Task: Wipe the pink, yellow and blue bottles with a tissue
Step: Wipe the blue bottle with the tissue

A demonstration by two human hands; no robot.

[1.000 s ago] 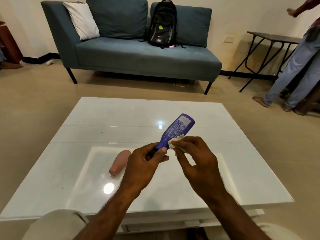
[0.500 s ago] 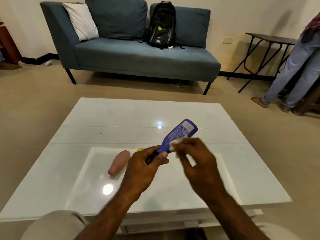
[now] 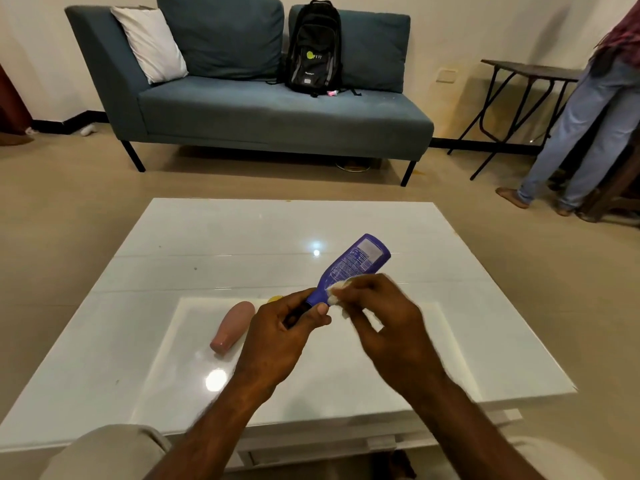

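My right grip (image 3: 384, 327): has slid the crumpled white tissue (image 3: 335, 295) down the bottle from mid-body to the neck end, right beside my left thumb.
Blue plastic bottle (image 3: 349, 268): now tilted a little lower.
Small yellow bottle (image 3: 275, 299): a sliver has come into view above my left grip (image 3: 277, 336).

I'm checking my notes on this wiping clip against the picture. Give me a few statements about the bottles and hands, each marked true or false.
1. The left hand holds the blue bottle by its cap end. True.
2. The right hand presses the tissue to the pink bottle. False: the tissue is on the blue bottle.
3. The pink bottle stands upright. False: it lies on its side on the white table.
4. A backpack sits on the sofa. True.
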